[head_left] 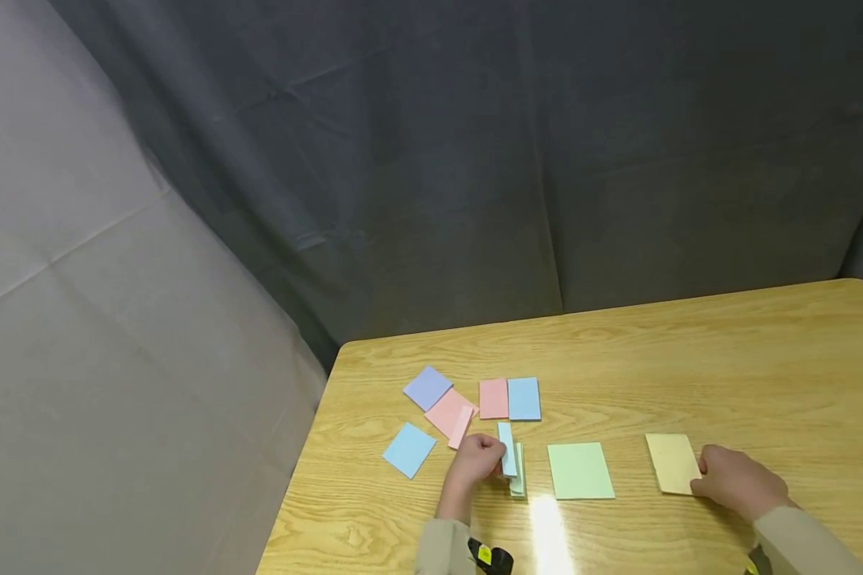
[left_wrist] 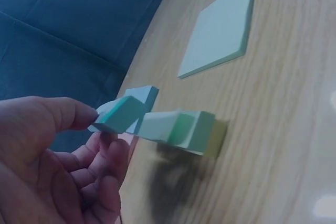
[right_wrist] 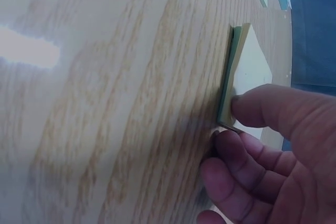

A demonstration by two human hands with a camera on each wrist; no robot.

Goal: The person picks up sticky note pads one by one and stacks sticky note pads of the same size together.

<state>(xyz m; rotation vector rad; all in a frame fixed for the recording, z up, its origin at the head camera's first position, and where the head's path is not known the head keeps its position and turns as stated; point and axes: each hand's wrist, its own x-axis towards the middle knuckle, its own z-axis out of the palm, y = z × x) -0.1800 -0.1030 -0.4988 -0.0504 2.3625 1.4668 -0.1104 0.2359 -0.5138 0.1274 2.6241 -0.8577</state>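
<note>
My left hand (head_left: 478, 458) pinches a narrow light-blue sticky note pad (head_left: 507, 449) between thumb and fingers. In the left wrist view that pad is raised above narrow pale green sticky note pads (left_wrist: 173, 128), with a yellowish edge showing at their right end. My right hand (head_left: 742, 481) grips the near right corner of a pale yellow sticky note pad (head_left: 672, 463), thumb on top and fingers at its edge. Seen from the right wrist, a green layer (right_wrist: 228, 77) lies under the yellow one. Between the hands a square light-green pad (head_left: 581, 471) lies flat.
Left of centre lie a purple pad (head_left: 428, 388), a pink pad (head_left: 447, 411) with a narrow pink strip (head_left: 460, 427) on it, and a blue square (head_left: 410, 450). A smaller pink pad (head_left: 493, 398) and blue pad (head_left: 523, 398) sit side by side on the wooden table (head_left: 690, 359).
</note>
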